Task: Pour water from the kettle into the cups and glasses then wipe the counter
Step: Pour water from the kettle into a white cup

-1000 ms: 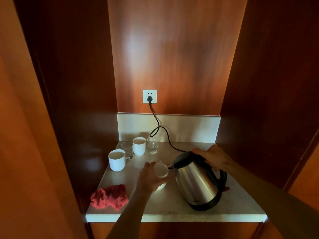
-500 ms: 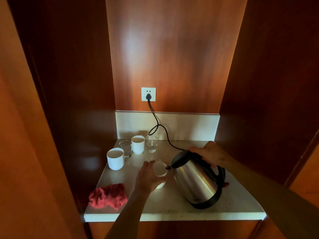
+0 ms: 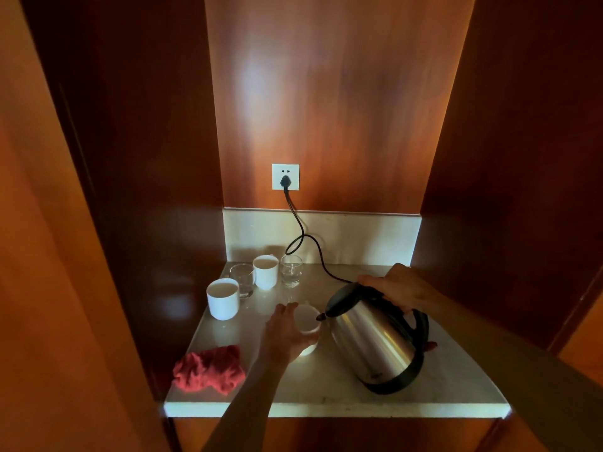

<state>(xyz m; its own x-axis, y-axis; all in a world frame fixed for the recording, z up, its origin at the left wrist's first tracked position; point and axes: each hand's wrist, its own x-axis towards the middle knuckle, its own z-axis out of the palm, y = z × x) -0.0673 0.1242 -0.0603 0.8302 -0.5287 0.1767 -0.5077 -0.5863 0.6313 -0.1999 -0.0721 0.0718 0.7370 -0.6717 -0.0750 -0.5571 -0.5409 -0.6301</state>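
My right hand [image 3: 403, 288] grips the black handle of a steel kettle [image 3: 375, 344], tilted left with its spout over a white cup [image 3: 306, 319]. My left hand [image 3: 284, 334] holds that cup from its left side on the pale counter [image 3: 326, 409]. Farther back stand a large white cup [image 3: 223, 298], a glass [image 3: 243, 279], another white cup [image 3: 266, 271] and a second glass [image 3: 291, 270]. A crumpled red cloth [image 3: 208, 370] lies at the counter's front left.
A black cord [image 3: 305, 238] runs from the wall socket [image 3: 285, 176] down across the back of the counter toward the kettle. Dark wooden walls close in the niche on the left, back and right. The counter's front edge is near my arms.
The kettle has tilted a little further toward the cup. Both hands keep their holds, and the view has shifted slightly.
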